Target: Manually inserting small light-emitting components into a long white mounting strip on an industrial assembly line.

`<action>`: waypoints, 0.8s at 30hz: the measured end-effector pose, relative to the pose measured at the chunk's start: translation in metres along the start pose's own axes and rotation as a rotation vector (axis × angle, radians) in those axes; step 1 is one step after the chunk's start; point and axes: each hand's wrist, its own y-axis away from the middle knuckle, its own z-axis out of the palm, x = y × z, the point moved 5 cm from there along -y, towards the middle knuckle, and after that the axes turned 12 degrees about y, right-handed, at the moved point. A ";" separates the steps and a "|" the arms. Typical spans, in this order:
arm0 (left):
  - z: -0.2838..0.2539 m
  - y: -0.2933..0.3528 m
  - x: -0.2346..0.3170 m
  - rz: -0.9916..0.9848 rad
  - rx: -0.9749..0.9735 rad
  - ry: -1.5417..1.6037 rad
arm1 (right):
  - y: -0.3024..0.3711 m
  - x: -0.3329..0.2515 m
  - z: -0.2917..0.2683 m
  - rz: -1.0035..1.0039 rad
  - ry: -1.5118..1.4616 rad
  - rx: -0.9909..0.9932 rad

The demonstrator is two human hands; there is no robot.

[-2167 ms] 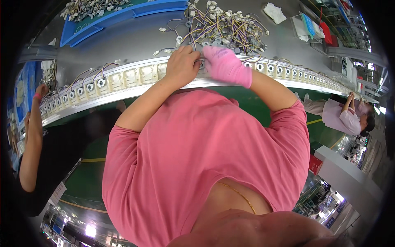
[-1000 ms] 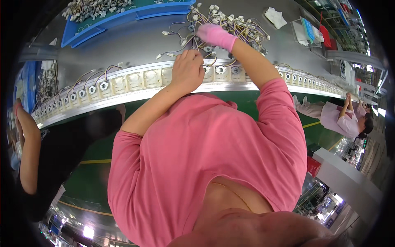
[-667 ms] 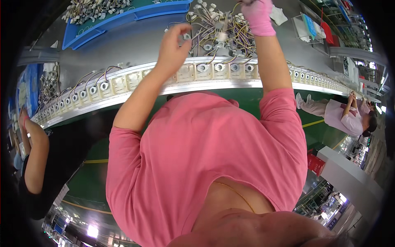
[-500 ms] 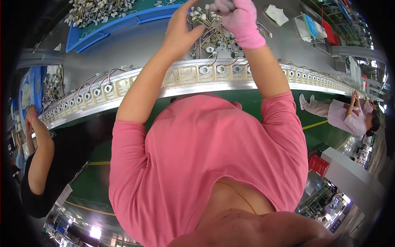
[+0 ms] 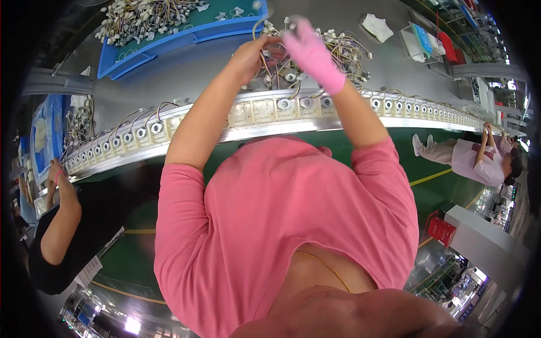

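Observation:
Over the near side of a heap of wired connectors, my bare left hand has its fingers bent around a wire lead. The lead curls up out of the fingers, with a white connector end seemingly at its top. My right hand, in a pink glove with greyish fingertips, is just right of the left one. Motion smears its fingers, and whether they hold anything is unclear. Nearer to me runs a long row of cream fixture blocks, several carrying round metal parts with wires.
A blue tray piled with wired connectors stands at the far left. A crumpled white cloth lies to the right on the grey metal table. A person in black is at left, another in pale clothing at far right.
Both hands have come nearer to me, and the right has swung left toward the left hand. The left fingers, spread before, are now bent around a wire lead.

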 end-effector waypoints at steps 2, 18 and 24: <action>-0.004 -0.004 -0.002 0.000 0.045 0.153 | 0.024 -0.011 0.020 -0.245 0.091 -0.091; 0.022 0.021 0.007 0.075 -0.091 0.272 | 0.040 -0.022 0.013 -0.428 0.182 0.091; -0.021 0.044 0.000 0.054 0.117 -0.894 | 0.059 -0.013 0.023 -0.422 0.054 -0.149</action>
